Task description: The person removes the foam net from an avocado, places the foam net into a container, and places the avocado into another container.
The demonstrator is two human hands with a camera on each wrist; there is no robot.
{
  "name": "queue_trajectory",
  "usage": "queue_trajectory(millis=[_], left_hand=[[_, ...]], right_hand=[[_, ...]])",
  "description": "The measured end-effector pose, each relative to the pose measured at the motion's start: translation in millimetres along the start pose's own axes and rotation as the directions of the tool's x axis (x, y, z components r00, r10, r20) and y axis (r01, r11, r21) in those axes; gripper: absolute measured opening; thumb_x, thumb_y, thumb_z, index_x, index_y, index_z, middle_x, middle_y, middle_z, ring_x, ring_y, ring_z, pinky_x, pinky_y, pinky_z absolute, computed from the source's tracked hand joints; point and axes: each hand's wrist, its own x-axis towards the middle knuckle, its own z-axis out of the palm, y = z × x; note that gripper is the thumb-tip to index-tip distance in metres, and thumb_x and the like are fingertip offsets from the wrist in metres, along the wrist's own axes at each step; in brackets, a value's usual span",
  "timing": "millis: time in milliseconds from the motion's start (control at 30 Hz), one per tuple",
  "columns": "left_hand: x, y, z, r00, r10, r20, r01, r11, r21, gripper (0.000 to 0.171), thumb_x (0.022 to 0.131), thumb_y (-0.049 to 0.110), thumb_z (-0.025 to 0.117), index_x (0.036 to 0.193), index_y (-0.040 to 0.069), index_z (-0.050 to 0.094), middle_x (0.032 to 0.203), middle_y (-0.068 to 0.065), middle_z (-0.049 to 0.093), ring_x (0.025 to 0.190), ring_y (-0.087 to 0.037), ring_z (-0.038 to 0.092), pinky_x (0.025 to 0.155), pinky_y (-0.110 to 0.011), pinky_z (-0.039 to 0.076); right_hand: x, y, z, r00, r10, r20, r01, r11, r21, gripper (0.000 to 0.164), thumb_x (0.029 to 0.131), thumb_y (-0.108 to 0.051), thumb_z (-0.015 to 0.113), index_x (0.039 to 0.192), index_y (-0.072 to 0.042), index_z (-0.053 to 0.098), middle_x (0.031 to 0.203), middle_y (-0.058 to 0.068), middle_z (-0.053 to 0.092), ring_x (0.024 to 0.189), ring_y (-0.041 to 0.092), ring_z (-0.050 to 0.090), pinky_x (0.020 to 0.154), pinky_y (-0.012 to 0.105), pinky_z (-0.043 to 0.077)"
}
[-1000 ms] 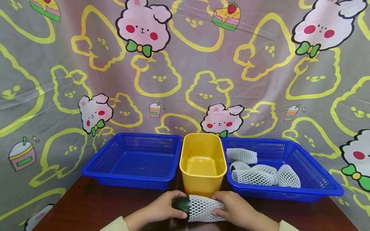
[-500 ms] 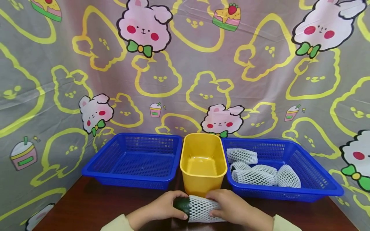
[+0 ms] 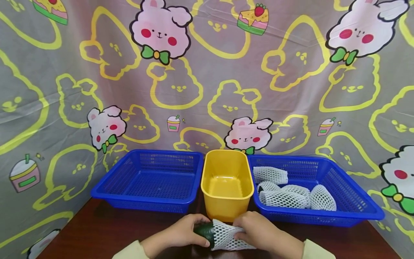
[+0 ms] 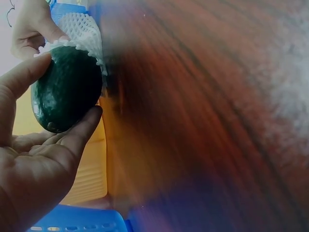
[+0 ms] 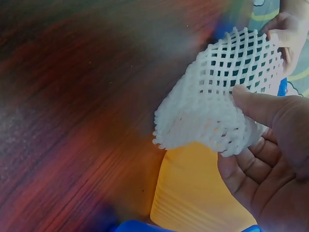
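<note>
A dark green oval fruit [image 4: 67,89] with glossy skin sits partly inside a white foam net sleeve [image 3: 224,235]. My left hand [image 3: 184,232] holds the bare end, thumb on one side and fingers on the other, as the left wrist view shows. My right hand [image 3: 258,230] pinches the sleeve between thumb and fingers, further along. In the right wrist view the sleeve's far end [image 5: 178,128] hangs loose and looks flattened. The netting covers the rest of the fruit. Both hands are just above the dark wooden table [image 3: 97,230], in front of the yellow bin [image 3: 226,208].
Behind the hands, the yellow bin stands between two blue baskets. Nothing lies in the left basket [image 3: 145,203]. The right basket [image 3: 323,216] contains several net-wrapped items [image 3: 284,198]. A patterned curtain [image 3: 207,72] hangs behind them.
My right hand has shifted slightly left along the sleeve and now pinches it together, with more of its loose end showing. My left hand has stayed nearly still on the fruit.
</note>
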Motion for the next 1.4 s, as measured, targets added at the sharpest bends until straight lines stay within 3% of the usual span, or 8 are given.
queue_trajectory(millis=[300, 600, 900, 1167, 1400], left_hand=[[-5.6, -1.2, -3.8, 1.000, 0.016, -0.014, -0.017, 0.998, -0.060, 0.050, 0.069, 0.020, 0.084, 0.113, 0.006, 0.064, 0.100, 0.006, 0.066, 0.090, -0.007, 0.060, 0.079, -0.024, 0.048], [-11.1, 2.6, -10.1, 1.000, 0.021, -0.010, -0.022, 0.992, -0.122, 0.051, 0.069, 0.013, 0.082, 0.116, 0.003, 0.062, 0.103, 0.000, 0.066, 0.089, -0.008, 0.061, 0.078, -0.024, 0.049], [-18.0, 4.1, -19.3, 1.000, 0.013, -0.014, -0.014, 0.993, -0.120, 0.052, 0.071, 0.014, 0.083, 0.117, 0.002, 0.061, 0.105, -0.001, 0.066, 0.091, -0.010, 0.063, 0.078, -0.024, 0.049], [-21.9, 3.9, -24.7, 1.000, 0.022, -0.022, -0.024, 0.992, -0.120, 0.054, 0.072, 0.013, 0.082, 0.120, 0.000, 0.060, 0.107, -0.003, 0.065, 0.092, -0.011, 0.062, 0.079, -0.024, 0.049], [-26.1, 5.7, -28.4, 0.999, 0.023, -0.022, -0.025, 0.993, -0.118, 0.055, 0.072, 0.013, 0.081, 0.120, -0.002, 0.059, 0.108, -0.004, 0.065, 0.093, -0.012, 0.063, 0.077, -0.024, 0.050]], right_hand=[[-3.2, 0.7, -7.0, 1.000, 0.023, -0.012, -0.023, 1.000, 0.001, 0.020, 0.080, -0.021, 0.079, 0.069, -0.023, 0.063, 0.064, -0.023, 0.053, 0.057, -0.005, 0.046, 0.052, 0.018, 0.039], [-10.2, 1.8, -20.4, 0.998, 0.044, -0.044, -0.043, 0.999, 0.013, 0.016, 0.080, -0.020, 0.079, 0.072, -0.021, 0.065, 0.067, -0.021, 0.055, 0.058, -0.004, 0.047, 0.053, 0.021, 0.042], [-16.8, -6.4, -44.8, 0.994, 0.110, -0.021, -0.109, 0.993, 0.047, 0.019, 0.081, -0.021, 0.078, 0.071, -0.023, 0.062, 0.065, -0.023, 0.051, 0.056, -0.003, 0.043, 0.052, 0.021, 0.040], [-21.1, -19.8, -70.7, 0.991, 0.125, -0.041, -0.122, 0.991, 0.058, 0.021, 0.084, -0.029, 0.076, 0.072, -0.027, 0.059, 0.060, -0.022, 0.044, 0.053, -0.002, 0.040, 0.051, 0.020, 0.038], [-12.6, -26.9, -86.5, 0.988, 0.124, -0.086, -0.117, 0.989, 0.089, 0.024, 0.085, -0.029, 0.076, 0.070, -0.027, 0.057, 0.057, -0.019, 0.034, 0.052, -0.002, 0.034, 0.048, 0.019, 0.033]])
